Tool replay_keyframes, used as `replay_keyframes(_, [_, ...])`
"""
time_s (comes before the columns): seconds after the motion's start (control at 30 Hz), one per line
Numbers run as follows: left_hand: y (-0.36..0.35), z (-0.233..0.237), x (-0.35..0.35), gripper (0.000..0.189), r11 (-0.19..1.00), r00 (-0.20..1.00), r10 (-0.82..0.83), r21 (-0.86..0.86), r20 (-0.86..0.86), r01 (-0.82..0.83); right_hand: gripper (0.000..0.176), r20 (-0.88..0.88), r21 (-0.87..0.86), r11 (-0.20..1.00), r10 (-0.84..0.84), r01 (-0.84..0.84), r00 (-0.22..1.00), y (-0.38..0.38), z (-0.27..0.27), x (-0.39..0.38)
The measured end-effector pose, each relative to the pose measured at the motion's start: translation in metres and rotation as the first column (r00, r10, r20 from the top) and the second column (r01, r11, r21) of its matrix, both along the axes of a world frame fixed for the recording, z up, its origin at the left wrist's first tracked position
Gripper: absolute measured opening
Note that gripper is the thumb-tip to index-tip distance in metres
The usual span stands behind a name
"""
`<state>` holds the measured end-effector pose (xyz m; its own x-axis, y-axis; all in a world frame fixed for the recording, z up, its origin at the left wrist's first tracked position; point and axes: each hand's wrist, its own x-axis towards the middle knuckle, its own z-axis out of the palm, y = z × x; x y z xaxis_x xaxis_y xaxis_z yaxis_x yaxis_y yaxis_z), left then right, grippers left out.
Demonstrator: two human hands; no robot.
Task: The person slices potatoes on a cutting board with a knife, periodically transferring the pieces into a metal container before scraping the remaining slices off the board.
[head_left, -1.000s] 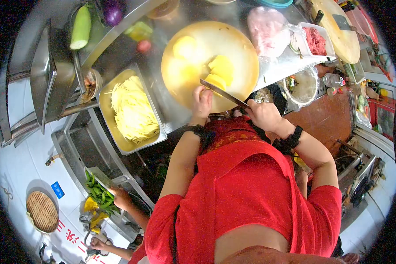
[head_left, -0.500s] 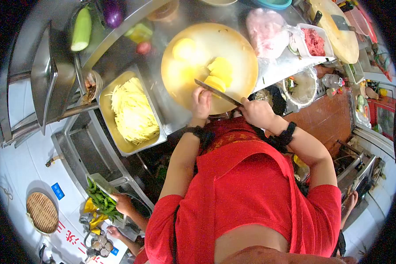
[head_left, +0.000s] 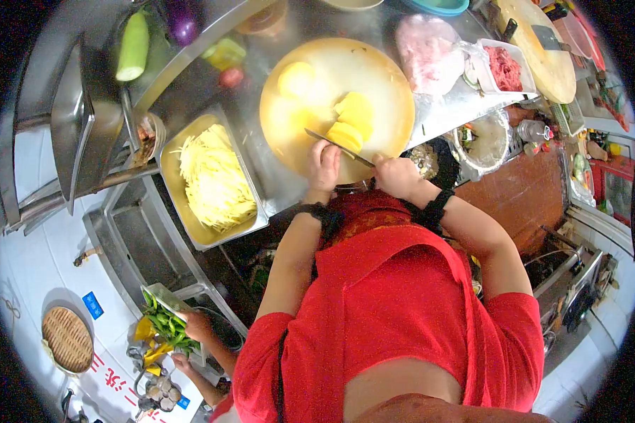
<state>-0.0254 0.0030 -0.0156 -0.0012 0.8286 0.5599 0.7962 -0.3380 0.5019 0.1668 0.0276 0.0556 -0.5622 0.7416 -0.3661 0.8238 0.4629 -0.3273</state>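
My right hand (head_left: 399, 177) is wrapped round the handle of a knife (head_left: 340, 147), whose blade lies over the near part of a round cutting board (head_left: 391, 92). Beside the blade, my left hand (head_left: 324, 163) has its fingers curled together at the board's near edge; what they hold, if anything, is hidden. Yellow slices (head_left: 346, 135) overlap just beyond the blade. Another pale yellow piece (head_left: 298, 79) lies at the board's upper left. To the left, a metal tray (head_left: 203, 240) holds thin yellow strips (head_left: 215, 180).
A bag of pale pink contents (head_left: 428, 53) and a white container of minced meat (head_left: 504, 69) stand right of the board. A green vegetable (head_left: 132, 48) lies upper left. Another person's hands are near green peppers (head_left: 166, 321) at lower left, beyond a sink (head_left: 144, 240).
My right hand and the knife have moved a little to the left. The co-worker's hands have shifted slightly, and the peppers' container has tilted or moved a little.
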Motion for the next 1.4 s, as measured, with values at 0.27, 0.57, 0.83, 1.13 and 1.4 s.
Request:
replay_keyframes(0.27, [0.004,0.003,0.004,0.024,0.982,0.998,0.049,-0.184,0.033,-0.042,0.023,-0.212,0.121,0.977,-0.146,0.174,0.966,0.023,0.037,0.035])
replay_keyframes(0.57, [0.040,0.048,0.049,0.072,0.959,0.977,0.064,-0.259,-0.201,-0.116,0.015,-0.079,0.297,0.945,-0.116,0.134,0.990,0.081,0.003,0.071])
replay_keyframes(0.83, [0.036,0.030,0.046,0.075,0.884,0.902,0.154,-0.350,-0.404,-0.308,0.021,0.099,0.327,0.932,0.133,-0.159,0.986,0.080,-0.010,0.078])
replay_keyframes(1.13, [0.063,0.037,0.054,0.086,0.877,0.922,0.208,-0.356,-0.326,-0.324,0.032,0.032,0.286,0.948,0.136,-0.140,0.990,0.067,-0.007,0.066])
replay_keyframes(1.4, [0.049,0.057,0.038,0.057,0.919,0.936,0.352,-0.188,-0.003,-0.346,0.039,-0.288,0.187,0.974,-0.067,0.125,0.955,0.060,0.023,0.075])
